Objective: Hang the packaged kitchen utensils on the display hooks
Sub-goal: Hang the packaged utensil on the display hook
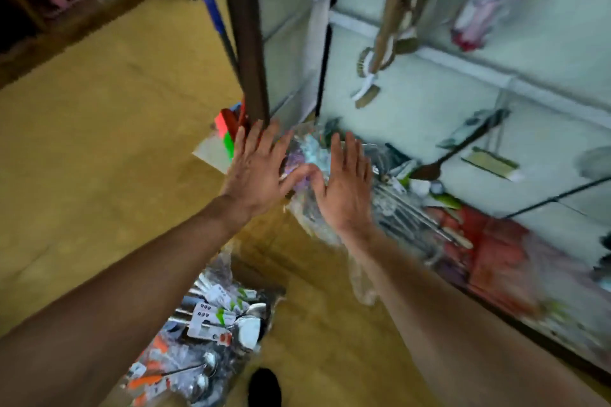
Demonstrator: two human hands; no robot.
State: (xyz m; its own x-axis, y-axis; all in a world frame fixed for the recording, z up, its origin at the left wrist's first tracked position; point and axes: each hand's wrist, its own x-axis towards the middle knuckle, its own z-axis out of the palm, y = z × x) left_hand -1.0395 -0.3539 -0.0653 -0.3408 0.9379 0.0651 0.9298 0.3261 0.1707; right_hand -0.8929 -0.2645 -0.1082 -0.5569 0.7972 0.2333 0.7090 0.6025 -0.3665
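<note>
Both bare forearms (pixel 132 274) reach in from the bottom edge, nearest the lens, converging toward mid-frame.

Yellow-tan floor (pixel 99 149) fills the left half. Pale green display panel (pixel 429 99) takes the right half, tilted in the view and crossed by white rails. Dark brown post (pixel 246 36) stands at the panel's left edge.

Heap of utensils (pixel 410 208), some bare metal and some in red packets, lies along the panel's foot; detail blurred.

Clear bag of packaged utensils (pixel 215 324) sits on the floor below the left forearm. It holds spoons and ladles on white-and-green cards, some with orange handles.

Left hand (pixel 256 172): back to the camera, fingers (pixel 258 139) straight and spread, nothing in them. Right hand (pixel 347 188): likewise, fingers (pixel 352 149) straight and a little apart, nothing in them. Thumbs nearly meet.

Crinkled clear-wrapped bundle (pixel 305 147) shows between and beyond the two hands. Whether either hand touches it cannot be told because of motion blur.

Hanging on the panel:
- wooden-handled brush (pixel 385 33), up top
- pink packet (pixel 476 16), to the brush's right
- black-handled ladle (pixel 459 150), lower down, well apart from both hands

Black shoe (pixel 264 385) at the bottom edge, just right of the bag.
</note>
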